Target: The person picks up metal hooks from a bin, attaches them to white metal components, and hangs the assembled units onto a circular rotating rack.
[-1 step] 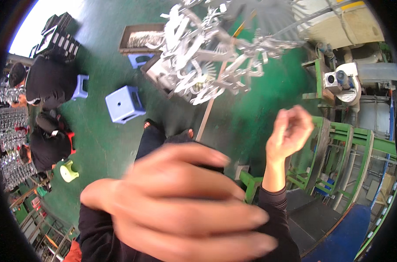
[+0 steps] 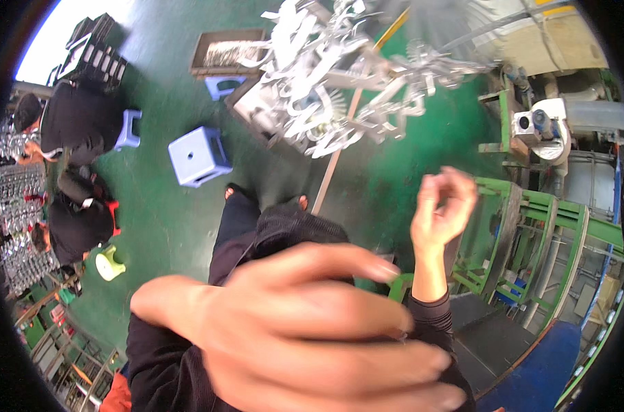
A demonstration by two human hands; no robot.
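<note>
My left hand (image 2: 319, 326) fills the lower middle, very close and blurred. Its fingers stretch to the right and stand apart, with nothing seen in them. Behind its upper edge shows a dark mesh thing (image 2: 301, 230), partly hidden, its kind unclear. To the right my right hand (image 2: 444, 209) is raised, palm inward. Its fingers are bent and a gap separates them from the thumb; it looks empty. Beyond both hands hangs a large tangle of shiny silver metal parts (image 2: 325, 82), touched by neither.
A blue stool (image 2: 191, 161) stands left of my feet. Behind it are a box of small parts (image 2: 219, 55) and a yellow stool (image 2: 108, 264) nearer me. Two people in black (image 2: 85, 127) sit at racks of metal parts on the left. Green metal frames (image 2: 531, 206) stand right of my right hand.
My left hand has shifted a little to the right and down, baring more of the dark mesh thing. My right hand has moved slightly to the left. The view has shifted slightly.
</note>
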